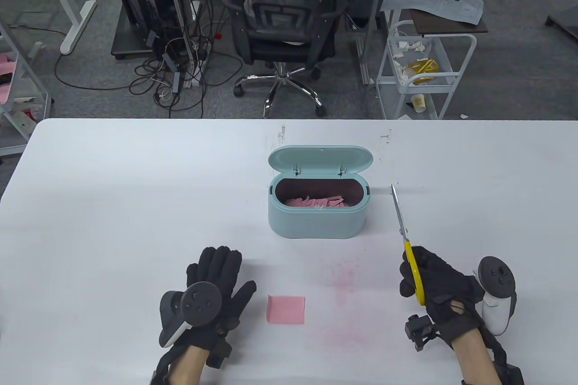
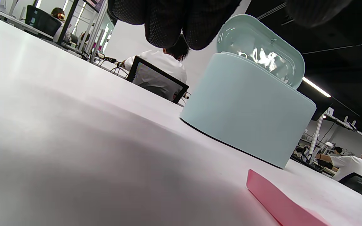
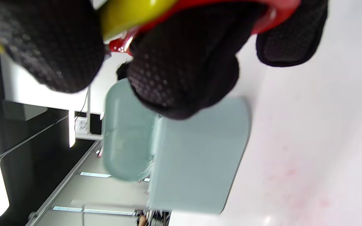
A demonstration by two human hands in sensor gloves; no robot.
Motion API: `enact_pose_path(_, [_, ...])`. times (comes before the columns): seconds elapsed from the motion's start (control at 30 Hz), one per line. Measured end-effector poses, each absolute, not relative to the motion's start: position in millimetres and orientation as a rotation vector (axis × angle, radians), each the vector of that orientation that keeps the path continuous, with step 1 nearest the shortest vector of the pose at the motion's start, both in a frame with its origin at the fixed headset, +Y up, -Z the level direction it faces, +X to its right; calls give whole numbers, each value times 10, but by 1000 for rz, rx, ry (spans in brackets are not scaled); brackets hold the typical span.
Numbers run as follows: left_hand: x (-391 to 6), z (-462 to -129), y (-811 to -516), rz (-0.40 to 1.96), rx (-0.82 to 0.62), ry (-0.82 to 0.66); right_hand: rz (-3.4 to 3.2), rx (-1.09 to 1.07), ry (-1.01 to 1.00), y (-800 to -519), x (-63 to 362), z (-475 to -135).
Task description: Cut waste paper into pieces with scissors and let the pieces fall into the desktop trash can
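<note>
A pale teal trash can (image 1: 316,222) (image 2: 247,116) (image 3: 196,157) stands mid-table with its lid flipped up at the back and pink paper pieces (image 1: 318,202) inside. A pink paper square (image 1: 286,309) (image 2: 281,204) lies flat on the table in front of it. My left hand (image 1: 216,281) rests flat and open on the table just left of the paper, not touching it. My right hand (image 1: 424,276) grips yellow-handled scissors (image 1: 406,245) (image 3: 130,14) right of the can, blades together and pointing away.
The white table (image 1: 113,204) carries a faint pink stain (image 1: 343,281) between the hands. Beyond its far edge stand an office chair (image 1: 282,28) and a white cart (image 1: 420,69) with scraps. People sit in the background of the left wrist view.
</note>
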State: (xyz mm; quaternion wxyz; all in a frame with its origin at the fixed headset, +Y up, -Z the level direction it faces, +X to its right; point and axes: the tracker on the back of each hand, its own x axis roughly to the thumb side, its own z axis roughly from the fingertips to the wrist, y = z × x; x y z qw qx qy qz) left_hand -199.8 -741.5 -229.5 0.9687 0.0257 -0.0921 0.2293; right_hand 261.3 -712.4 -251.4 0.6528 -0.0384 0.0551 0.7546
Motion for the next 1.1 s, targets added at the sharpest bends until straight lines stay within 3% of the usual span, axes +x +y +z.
enact_pose_path(0.2, [-1979,-2296,-7426,447,38,-186,1663,160,63,-6879,2359,-2657])
enact_pose_path(0.3, [-1971,-2292,-7428,437,27,-182,1735,255,-14,-6967,2335,-2694])
enact_pose_path(0.5, [-1930,-2288,-7458,415,4,-168,1591,201,-10,-7273,2382,-2644])
enact_pose_path(1.1, [-1289,-2286,-7563,25,-197,-104,1683,186,-27,-7334,2401,-2591])
